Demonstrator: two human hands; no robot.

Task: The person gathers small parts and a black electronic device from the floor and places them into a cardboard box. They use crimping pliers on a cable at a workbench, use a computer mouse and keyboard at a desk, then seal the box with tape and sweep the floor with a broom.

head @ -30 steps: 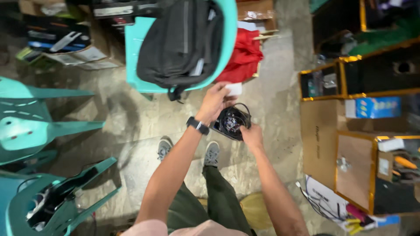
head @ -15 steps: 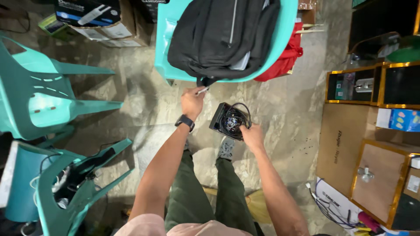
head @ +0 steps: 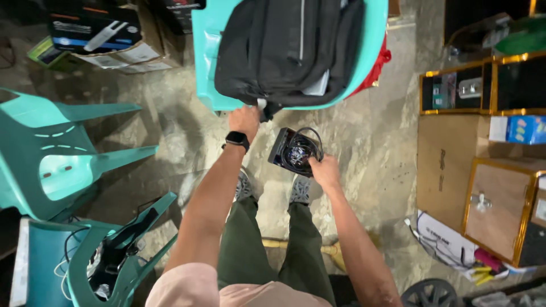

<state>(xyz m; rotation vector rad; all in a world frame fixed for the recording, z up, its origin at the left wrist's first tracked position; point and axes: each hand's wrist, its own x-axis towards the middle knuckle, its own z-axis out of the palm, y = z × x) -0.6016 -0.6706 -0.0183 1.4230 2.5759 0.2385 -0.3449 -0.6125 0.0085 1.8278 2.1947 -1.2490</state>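
A flat cardboard box (head: 94, 31) with a dark printed panel lies on the floor, well off to the left of the left hand (head: 244, 120) and farther from the person, with a small green package (head: 42, 52) at its outer corner. Far to the right of the right hand (head: 324, 170), a blue and white carton (head: 520, 129) sits on top of wooden crates with yellow edges (head: 500, 210).

The left hand, a black watch (head: 236, 139) on its wrist, is up at the front edge of the teal plastic chair (head: 206, 62). Its fingers are curled narrowly at the lower edge of the black backpack (head: 287, 48), which lies on the seat; whether they pinch a strap or a zip cannot be told.

The right hand's fingers are closed around the near edge of a small black square case (head: 294, 150). It is held just right of the left hand and just below the chair edge, tilted, with a coiled black cable resting in it and a loop rising over its top.
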